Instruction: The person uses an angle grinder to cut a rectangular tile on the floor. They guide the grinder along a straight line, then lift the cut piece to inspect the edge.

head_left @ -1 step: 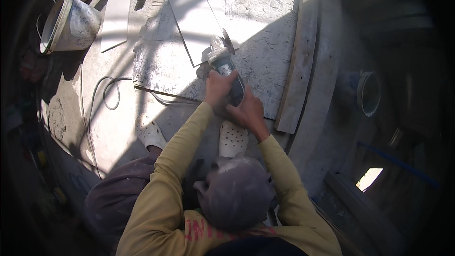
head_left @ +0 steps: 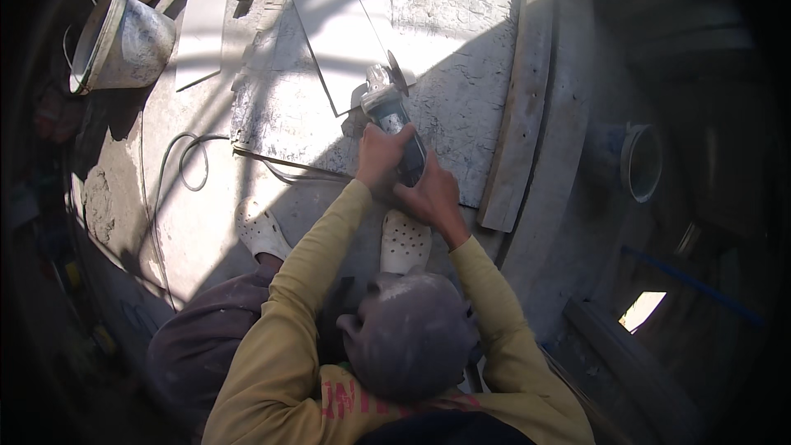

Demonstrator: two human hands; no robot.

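Note:
An angle grinder (head_left: pixel 395 119) is held between both hands, its head pointing away from me. My left hand (head_left: pixel 381 152) wraps the left side of its body, thumb lying across the top. My right hand (head_left: pixel 434 191) grips the rear of the body, lower and to the right. The thin cutting disc (head_left: pixel 398 73) stands edge-up at the right of the grinder's head, by the near right edge of a large white tile (head_left: pixel 325 21). A line runs lengthwise along that tile. Whether the disc touches the tile, I cannot tell. The tile lies on a worn, scuffed board (head_left: pixel 461 107).
Along the board's right side runs a wooden plank (head_left: pixel 521 107). At the far left are a tilted, stained bucket (head_left: pixel 136 43) and a smaller white tile piece (head_left: pixel 203 29). A cable (head_left: pixel 161 173) loops over the floor at left. Another bucket (head_left: pixel 641 162) stands at right.

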